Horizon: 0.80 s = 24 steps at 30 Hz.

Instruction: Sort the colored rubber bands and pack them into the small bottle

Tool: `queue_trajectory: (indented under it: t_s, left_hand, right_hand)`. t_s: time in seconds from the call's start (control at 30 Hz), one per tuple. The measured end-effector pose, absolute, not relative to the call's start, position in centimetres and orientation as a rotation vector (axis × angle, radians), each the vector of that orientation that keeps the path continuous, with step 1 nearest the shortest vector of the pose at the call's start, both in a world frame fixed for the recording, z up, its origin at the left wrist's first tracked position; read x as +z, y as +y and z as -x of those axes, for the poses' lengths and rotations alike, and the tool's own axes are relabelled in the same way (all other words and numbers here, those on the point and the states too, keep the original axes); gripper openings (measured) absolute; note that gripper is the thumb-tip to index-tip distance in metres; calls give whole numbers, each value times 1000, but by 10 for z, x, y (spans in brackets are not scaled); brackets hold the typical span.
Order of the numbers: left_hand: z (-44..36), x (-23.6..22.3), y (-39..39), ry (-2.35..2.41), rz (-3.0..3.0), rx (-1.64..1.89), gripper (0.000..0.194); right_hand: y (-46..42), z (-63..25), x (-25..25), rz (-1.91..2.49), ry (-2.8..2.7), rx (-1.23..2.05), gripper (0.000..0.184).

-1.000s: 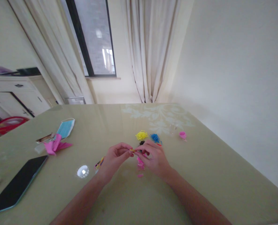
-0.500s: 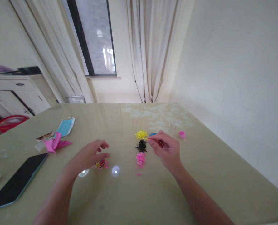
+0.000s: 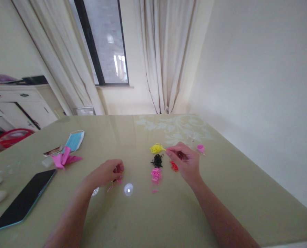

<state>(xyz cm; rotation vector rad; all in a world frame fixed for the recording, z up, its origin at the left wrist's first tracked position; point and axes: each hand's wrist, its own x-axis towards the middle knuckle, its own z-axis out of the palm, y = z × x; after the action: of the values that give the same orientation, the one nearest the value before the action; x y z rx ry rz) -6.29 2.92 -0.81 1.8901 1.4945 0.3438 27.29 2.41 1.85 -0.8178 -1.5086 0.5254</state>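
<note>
My right hand (image 3: pixel 186 160) pinches a small yellow rubber band (image 3: pixel 164 149) between thumb and forefinger, right at the edge of a pile of yellow rubber bands (image 3: pixel 155 148). Below that pile lie black rubber bands (image 3: pixel 157 160), then a heap of pink ones (image 3: pixel 156 175). Red bands (image 3: pixel 174 166) show partly under my right hand. Over on the left, my left hand (image 3: pixel 105 173) has its fingers curled down onto a small mixed heap of bands (image 3: pixel 113 185), mostly covered by the hand. What its fingertips hold, if anything, is hidden.
A pink cup-shaped piece (image 3: pixel 201 148) is at the right, with a small clear item (image 3: pixel 192 137) behind it. At the left lie a black phone (image 3: pixel 24 199), a folded pink paper shape (image 3: pixel 64 158) and a blue face mask (image 3: pixel 75 141). A wall borders the table's right side.
My left hand's fingers have closed and lowered over the mixed heap. My right hand has shifted slightly, with the yellow band still pinched, and more of the red bands shows.
</note>
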Motion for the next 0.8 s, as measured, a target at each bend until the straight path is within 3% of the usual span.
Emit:
queue_trajectory:
  t_s: [0.33,0.43,0.63,0.8]
  left_hand:
    - [50,-15,45,1492,-1913,602,18]
    - [50,-19,51,1564,-1956,709,25]
    - [47,-25,52,1578,-1985,708,14]
    - [38,-20,48,1555,-1862,840,20]
  right_hand:
    - [84,-268,-7,1501,-1911,249,7]
    - [100,-258,-9,1528,-1925,236,8]
    - [91,-261,-3,1525,-1869,168,16]
    - [56,-271,-10,1266,-1788,171,22]
